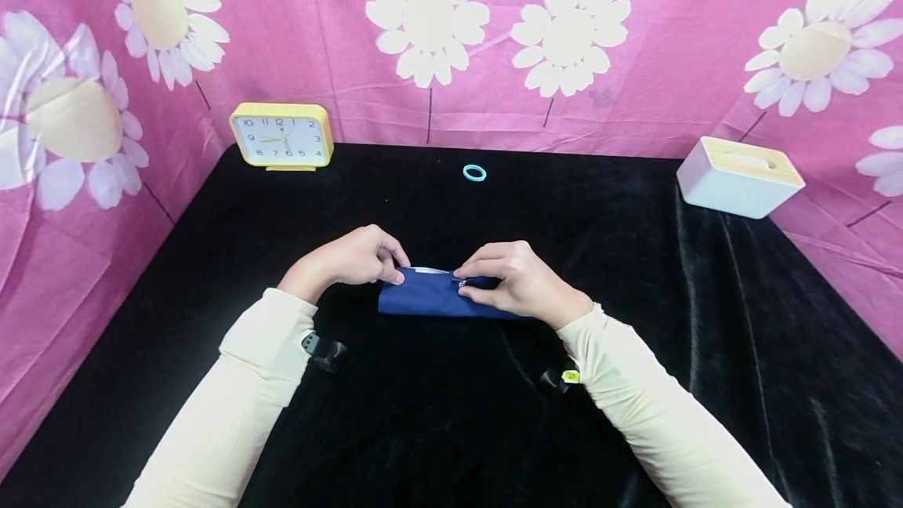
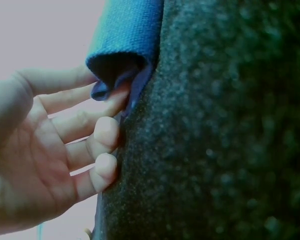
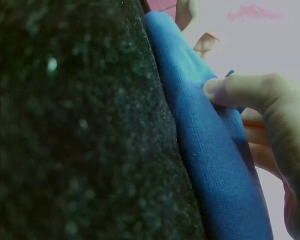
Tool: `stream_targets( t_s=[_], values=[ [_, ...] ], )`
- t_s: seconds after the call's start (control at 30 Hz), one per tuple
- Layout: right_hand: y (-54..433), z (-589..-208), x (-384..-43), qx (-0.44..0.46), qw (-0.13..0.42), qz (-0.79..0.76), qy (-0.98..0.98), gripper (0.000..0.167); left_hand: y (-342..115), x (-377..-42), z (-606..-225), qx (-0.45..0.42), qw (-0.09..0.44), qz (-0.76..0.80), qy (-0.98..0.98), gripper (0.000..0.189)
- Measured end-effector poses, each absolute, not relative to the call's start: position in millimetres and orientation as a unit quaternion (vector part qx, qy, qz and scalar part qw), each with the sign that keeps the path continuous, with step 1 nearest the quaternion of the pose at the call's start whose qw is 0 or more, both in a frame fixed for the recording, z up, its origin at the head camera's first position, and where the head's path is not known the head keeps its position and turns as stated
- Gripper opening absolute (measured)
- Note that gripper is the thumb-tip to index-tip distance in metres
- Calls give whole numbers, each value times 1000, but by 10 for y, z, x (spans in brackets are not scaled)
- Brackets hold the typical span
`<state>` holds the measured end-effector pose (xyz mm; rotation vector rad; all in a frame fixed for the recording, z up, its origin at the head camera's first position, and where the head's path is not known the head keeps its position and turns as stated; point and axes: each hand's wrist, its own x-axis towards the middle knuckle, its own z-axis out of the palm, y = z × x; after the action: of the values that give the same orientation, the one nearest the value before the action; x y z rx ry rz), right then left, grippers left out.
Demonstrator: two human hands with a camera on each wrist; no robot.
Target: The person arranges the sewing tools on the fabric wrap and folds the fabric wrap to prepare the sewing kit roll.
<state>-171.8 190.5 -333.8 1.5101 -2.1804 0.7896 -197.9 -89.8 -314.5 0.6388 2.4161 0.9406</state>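
Note:
A long blue fabric pouch (image 1: 427,296) lies on the black cloth in front of me, with a thin white strip along its far edge. My left hand (image 1: 357,255) pinches its left end between thumb and fingers. The left wrist view shows that end of the pouch (image 2: 127,30) folded over and hollow, the left hand (image 2: 55,135) reaching a finger into the fold. Near the middle of the far edge, my right hand (image 1: 520,281) pinches at a small silvery piece (image 1: 462,284). In the right wrist view, the thumb of the right hand (image 3: 270,115) presses on the pouch (image 3: 205,145).
Black velvety cloth (image 1: 423,414) covers the table. A yellow clock (image 1: 281,136) stands at the back left, and a light blue ring (image 1: 474,172) lies at the back middle. At the back right sits a white tissue box (image 1: 737,179) with a wooden lid. Pink flowered fabric (image 1: 296,30) hangs behind.

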Motion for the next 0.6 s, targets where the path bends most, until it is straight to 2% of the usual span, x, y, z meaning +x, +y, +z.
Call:
stream_targets(
  t_s=[0.33, 0.47, 0.6],
  values=[
    [1910, -3336, -1724, 540, 183, 268, -777, 18, -900, -1985, -3142, 234, 236, 341, 879, 23],
    [1930, -3306, -1711, 531, 147, 246, -797, 19, -904, -1980, -3137, 232, 240, 338, 880, 24],
    [1953, -3243, -1677, 507, 92, 237, -823, 27, -912, -1976, -3131, 230, 242, 338, 880, 24]
  ],
)
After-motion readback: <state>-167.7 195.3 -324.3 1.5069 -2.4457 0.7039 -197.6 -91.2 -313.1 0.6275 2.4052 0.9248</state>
